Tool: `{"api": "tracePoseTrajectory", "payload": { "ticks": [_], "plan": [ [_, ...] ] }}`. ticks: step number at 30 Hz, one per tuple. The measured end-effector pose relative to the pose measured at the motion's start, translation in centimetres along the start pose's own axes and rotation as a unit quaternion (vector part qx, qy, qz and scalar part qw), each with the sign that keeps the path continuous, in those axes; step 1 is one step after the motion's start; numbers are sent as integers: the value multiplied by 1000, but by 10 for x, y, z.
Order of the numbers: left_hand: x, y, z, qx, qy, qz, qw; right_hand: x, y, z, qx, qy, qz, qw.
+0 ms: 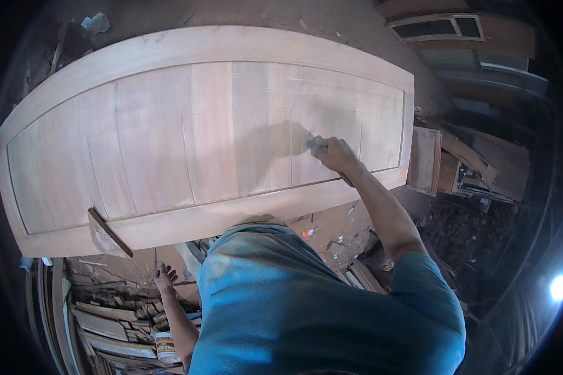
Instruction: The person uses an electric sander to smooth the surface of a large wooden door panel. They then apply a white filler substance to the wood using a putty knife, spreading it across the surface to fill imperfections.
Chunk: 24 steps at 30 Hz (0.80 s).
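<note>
A large pale wooden door panel [213, 134], with a raised frame around several vertical boards, lies flat in front of me. My right hand [336, 155] is closed on a small grey-blue folded piece [316, 144], possibly sandpaper, against the boards right of the middle. Its exact kind is hard to make out, and my fingers hide part of it. Down at the lower left, below the panel's near edge, my left hand [164, 277] hangs with its fingers apart and nothing in it. A brown-edged triangular wood piece [108, 234] rests on the near frame rail.
Stacked wooden strips [109, 325] lie at the lower left, beside a white tub [166, 345]. Wooden frames and panels [475, 156] lean at the right. Scraps and litter [331, 240] dot the ground, and more framed boards [438, 28] stand at the far right.
</note>
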<state>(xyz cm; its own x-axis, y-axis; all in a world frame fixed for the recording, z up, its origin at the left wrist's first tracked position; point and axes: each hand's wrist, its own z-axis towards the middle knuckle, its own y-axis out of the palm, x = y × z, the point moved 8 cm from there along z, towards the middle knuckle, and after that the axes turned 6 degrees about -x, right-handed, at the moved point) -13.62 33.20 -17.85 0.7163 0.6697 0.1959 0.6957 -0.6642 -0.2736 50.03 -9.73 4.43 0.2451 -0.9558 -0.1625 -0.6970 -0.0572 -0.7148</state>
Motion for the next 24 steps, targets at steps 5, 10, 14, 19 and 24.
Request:
{"api": "tracePoseTrajectory", "payload": {
  "ticks": [5,10,14,19,24],
  "plan": [
    [20,17,0,-8,10,10,1000,12,4,-22,-40,93,104,989],
    [10,16,0,-27,4,39,999,22,10,-30,-27,68,63,995],
    [5,-12,-2,-5,-16,47,999,27,9,-6,-13,-37,146,988],
    [34,-24,-21,-6,-11,85,996,34,-1,34,22,-25,86,996],
    [54,-30,-26,19,-2,62,998,63,40,5,-37,16,75,996]
  ]
}}
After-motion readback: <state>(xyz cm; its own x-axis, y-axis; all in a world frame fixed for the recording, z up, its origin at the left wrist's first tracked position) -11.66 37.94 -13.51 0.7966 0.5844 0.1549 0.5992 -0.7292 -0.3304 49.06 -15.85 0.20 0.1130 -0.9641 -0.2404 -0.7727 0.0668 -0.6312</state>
